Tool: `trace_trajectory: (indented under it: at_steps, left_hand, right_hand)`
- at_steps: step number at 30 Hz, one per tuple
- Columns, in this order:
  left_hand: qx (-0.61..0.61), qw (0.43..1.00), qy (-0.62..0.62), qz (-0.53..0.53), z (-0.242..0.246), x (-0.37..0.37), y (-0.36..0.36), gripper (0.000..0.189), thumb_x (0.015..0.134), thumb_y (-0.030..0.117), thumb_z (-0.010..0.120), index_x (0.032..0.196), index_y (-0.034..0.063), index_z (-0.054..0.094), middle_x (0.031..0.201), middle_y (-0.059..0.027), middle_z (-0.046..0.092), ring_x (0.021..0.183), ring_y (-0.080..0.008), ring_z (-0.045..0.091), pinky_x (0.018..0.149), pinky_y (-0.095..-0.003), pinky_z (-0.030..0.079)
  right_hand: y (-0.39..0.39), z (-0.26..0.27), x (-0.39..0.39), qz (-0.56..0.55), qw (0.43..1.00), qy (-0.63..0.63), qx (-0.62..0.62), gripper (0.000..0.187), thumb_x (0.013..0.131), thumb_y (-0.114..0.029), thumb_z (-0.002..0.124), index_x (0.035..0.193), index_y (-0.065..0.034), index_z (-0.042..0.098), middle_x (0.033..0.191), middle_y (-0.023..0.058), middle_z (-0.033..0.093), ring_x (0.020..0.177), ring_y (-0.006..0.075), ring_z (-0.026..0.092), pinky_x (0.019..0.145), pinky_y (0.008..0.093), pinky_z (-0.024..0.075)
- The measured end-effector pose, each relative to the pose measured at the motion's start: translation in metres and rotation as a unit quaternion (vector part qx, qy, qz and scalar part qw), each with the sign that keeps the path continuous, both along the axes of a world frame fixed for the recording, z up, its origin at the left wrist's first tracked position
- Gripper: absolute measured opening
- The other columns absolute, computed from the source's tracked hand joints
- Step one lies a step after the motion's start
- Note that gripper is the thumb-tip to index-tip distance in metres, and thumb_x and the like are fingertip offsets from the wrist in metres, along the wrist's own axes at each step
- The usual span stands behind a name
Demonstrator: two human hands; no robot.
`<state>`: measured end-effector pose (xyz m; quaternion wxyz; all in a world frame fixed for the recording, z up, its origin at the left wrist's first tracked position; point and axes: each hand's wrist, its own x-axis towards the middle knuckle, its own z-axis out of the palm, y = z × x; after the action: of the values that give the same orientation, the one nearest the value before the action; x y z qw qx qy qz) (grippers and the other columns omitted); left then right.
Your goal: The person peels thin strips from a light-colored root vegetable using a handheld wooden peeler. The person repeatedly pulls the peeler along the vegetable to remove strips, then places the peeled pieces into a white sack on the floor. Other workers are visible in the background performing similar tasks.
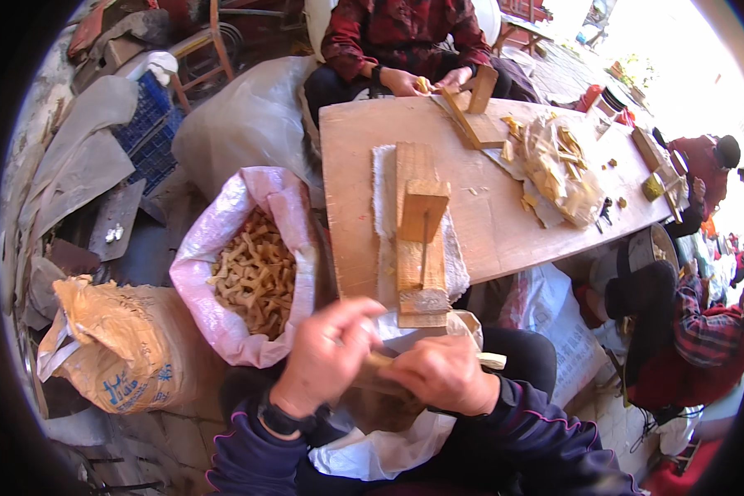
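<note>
In front of me, below the table's near edge, my right hand [443, 372] is closed around a thin yellowish strip [379, 359], whose tip points left. A pale flat end [491, 361] sticks out on the other side of that fist; whether it is the same piece cannot be seen. Close by on the left, my left hand [332, 356] is blurred, its fingers bent near the strip's tip. Beyond both hands lies a wooden board [416, 162] with a wooden block [423, 211] and a thin rod [425, 254], on a white cloth [383, 204]. An open white bag [378, 456] rests on my lap.
The wooden table [353, 149] carries a second wooden stand [482, 90] and a plastic bag of yellowish pieces [564, 167]. Left of it stand a pink-white sack of small tan pieces [257, 279] and a brown paper sack [124, 347]. Another person [403, 37] sits opposite; others work at right.
</note>
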<state>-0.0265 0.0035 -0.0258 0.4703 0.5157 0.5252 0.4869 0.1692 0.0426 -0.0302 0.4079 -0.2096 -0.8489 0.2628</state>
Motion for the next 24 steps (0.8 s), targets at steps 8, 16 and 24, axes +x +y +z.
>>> trace_trajectory:
  at_steps: [8,16,24]
  left_hand:
    - [-0.119,0.986,-0.039,-0.107,-0.007,0.028,-0.005,0.015,0.097,0.007,0.056,0.102,-0.0044,0.066,0.095,-0.0048,0.067,0.088,-0.0084,0.058,0.079,-0.0243,0.049]
    - [-0.121,0.871,-0.060,-0.472,0.005,0.031,-0.006,0.018,0.091,0.011,0.072,0.104,-0.0014,0.072,0.092,-0.0043,0.072,0.087,-0.0105,0.064,0.083,-0.0273,0.050]
    - [0.224,0.954,0.175,-0.098,0.005,0.025,-0.005,0.032,0.081,0.023,0.079,0.107,0.0062,0.074,0.074,-0.0022,0.063,0.057,-0.0119,0.057,0.049,-0.0287,0.043]
  right_hand:
    - [0.004,0.003,0.004,0.148,0.987,-0.024,0.063,0.020,0.074,-0.012,0.071,0.084,-0.0062,0.054,0.068,0.0050,0.052,0.057,0.0239,0.058,0.051,0.0358,0.0488]
    - [0.013,-0.006,0.017,0.049,0.995,0.081,-0.021,0.028,0.084,-0.020,0.075,0.070,-0.0081,0.053,0.058,0.0073,0.052,0.049,0.0291,0.055,0.045,0.0402,0.0421]
    - [-0.001,-0.005,0.011,0.022,0.907,0.000,-0.420,0.023,0.097,-0.015,0.059,0.080,-0.0002,0.062,0.070,0.0065,0.062,0.067,0.0135,0.059,0.063,0.0316,0.0487]
